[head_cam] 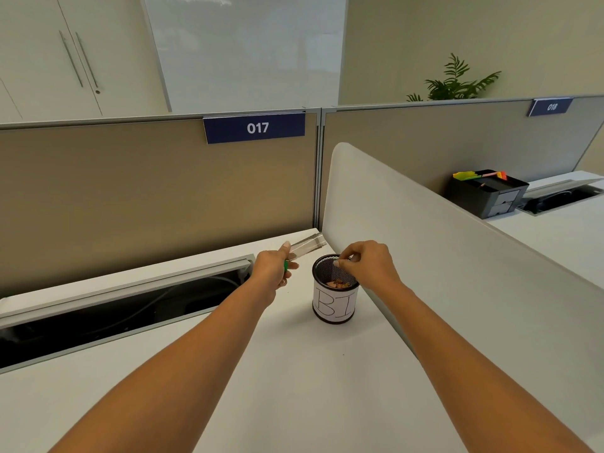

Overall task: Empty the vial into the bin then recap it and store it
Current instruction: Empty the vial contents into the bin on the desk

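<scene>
The vial [305,248] is clamped in the left hand [273,268] just left of the bin [334,289], its clear body angled up and away, apparently already emptied; something green shows within that grip. The right hand [367,261] is held over the bin rim, fingertips [338,263] pinched together; what they hold cannot be told. Both forearms are extended above the bench [294,371].

White desk [294,371], tan partition [147,191] labelled 017, frosted divider [425,256], white cabinets [39,53], potted plant [457,80].
</scene>
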`<state>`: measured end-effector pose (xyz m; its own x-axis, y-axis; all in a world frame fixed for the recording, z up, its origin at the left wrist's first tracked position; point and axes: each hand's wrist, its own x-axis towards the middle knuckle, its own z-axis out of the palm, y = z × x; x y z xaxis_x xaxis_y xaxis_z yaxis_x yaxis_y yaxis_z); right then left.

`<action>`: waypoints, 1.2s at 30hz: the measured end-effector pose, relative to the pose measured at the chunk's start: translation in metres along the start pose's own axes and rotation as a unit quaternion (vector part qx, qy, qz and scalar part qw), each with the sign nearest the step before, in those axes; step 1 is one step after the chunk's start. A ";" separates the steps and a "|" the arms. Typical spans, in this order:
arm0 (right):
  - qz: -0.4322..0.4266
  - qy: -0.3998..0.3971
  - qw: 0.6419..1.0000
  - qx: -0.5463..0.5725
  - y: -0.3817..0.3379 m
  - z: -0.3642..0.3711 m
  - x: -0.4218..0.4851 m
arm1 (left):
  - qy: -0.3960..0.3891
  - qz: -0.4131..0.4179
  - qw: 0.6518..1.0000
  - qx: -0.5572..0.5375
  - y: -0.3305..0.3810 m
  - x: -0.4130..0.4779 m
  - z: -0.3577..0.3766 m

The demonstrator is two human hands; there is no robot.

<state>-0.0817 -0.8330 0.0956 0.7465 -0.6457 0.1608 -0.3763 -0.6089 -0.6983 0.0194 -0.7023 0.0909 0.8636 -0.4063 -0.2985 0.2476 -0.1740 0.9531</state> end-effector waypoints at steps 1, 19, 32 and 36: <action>-0.004 0.011 1.000 0.012 -0.001 0.000 0.001 | 0.001 -0.007 1.000 -0.002 0.001 -0.001 0.001; 0.148 -0.005 0.915 0.375 -0.004 0.016 -0.004 | -0.050 -0.050 0.997 -0.030 0.005 -0.017 0.003; 0.277 -0.074 0.741 0.607 -0.031 0.009 -0.011 | -0.019 0.038 0.995 -0.085 -0.003 -0.035 -0.019; 0.280 -0.129 0.749 0.587 -0.034 0.009 -0.017 | -0.007 0.044 0.991 -0.124 -0.008 -0.039 -0.022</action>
<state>-0.0765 -0.7972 0.1109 0.7906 -0.4449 -0.4207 -0.0417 0.6464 -0.7618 -0.0062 -0.6658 0.0963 0.8806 -0.4234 -0.2127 0.2737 0.0880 0.9578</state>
